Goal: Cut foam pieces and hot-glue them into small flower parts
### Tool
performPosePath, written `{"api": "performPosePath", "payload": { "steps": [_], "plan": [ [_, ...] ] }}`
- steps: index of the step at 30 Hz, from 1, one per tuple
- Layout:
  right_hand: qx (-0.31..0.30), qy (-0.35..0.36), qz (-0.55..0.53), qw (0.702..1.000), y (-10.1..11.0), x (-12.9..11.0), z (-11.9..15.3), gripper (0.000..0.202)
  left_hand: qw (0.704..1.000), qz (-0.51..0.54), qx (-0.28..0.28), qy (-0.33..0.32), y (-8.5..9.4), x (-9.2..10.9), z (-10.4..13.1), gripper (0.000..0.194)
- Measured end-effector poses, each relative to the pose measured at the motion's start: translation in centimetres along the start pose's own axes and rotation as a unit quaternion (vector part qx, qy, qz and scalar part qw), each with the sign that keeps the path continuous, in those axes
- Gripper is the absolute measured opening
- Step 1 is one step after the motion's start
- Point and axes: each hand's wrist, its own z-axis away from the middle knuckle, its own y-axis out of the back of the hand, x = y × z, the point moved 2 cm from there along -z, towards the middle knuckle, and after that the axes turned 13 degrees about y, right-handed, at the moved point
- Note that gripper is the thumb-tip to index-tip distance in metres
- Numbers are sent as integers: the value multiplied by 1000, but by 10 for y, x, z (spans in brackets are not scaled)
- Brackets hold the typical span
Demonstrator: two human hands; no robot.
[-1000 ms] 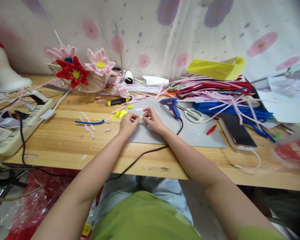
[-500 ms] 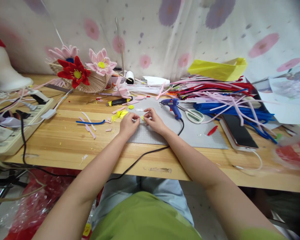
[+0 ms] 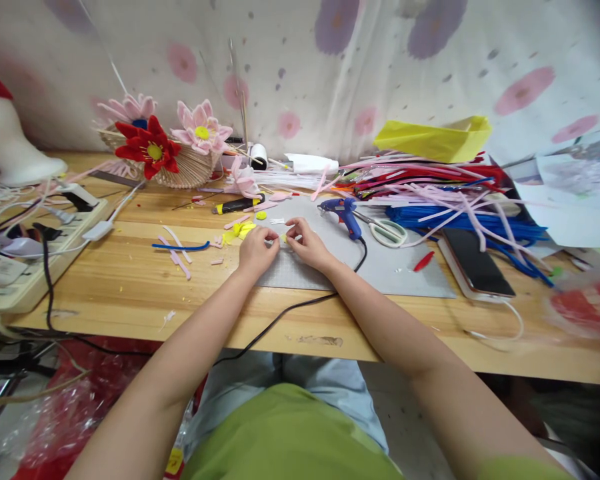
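My left hand (image 3: 259, 251) and my right hand (image 3: 306, 244) face each other over the grey cutting mat (image 3: 380, 270), fingertips pinched close together. Between them shows a small pale yellow piece (image 3: 283, 238), partly covered by the fingers; its exact kind is too small to make out. Crumpled yellow material (image 3: 240, 231) lies just beyond my left hand. A flat yellow disc (image 3: 261, 215) and a small white piece (image 3: 277, 221) rest a little farther off. To the right of my right hand lies a blue glue gun (image 3: 344, 215).
Scissors (image 3: 387, 232), a red petal-shaped piece (image 3: 423, 261) and a phone (image 3: 477, 261) lie at right, before bundled pipe cleaners (image 3: 460, 223). A yellow-black utility knife (image 3: 239, 205) and fuzzy flowers (image 3: 153, 150) stand back left. A power strip (image 3: 45, 260) occupies the left; a black cord (image 3: 280, 313) crosses the front edge.
Almost nothing differs. My right fingers have shifted very slightly around the small yellow piece, and the whole view has moved a touch.
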Motion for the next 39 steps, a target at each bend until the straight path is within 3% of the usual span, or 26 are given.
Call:
{"api": "performPosePath", "payload": {
  "steps": [7,11,14,18,21,30,39],
  "plan": [
    [-1,3,-2,1000,2,-3,1,32,999,34,-11,-10,2,1,2,11],
    [4,-15,-55,998,3,-2,-1,36,993,110,-6,42,4,-5,-6,17],
    [-13,-24,-107,994,4,-2,-3,38,969,207,-40,125,3,-11,-15,21],
    [-36,-26,-129,991,6,-6,-5,39,911,320,-148,213,0,-10,-18,42],
    [-51,-23,-118,991,7,-8,-5,39,895,348,-182,210,0,-2,-13,44],
    [-63,-2,-30,998,7,-7,-6,36,880,370,-185,233,1,1,-9,45],
    [-69,4,-7,998,6,-9,-4,34,890,345,-189,230,4,3,-6,25]
  ]
}}
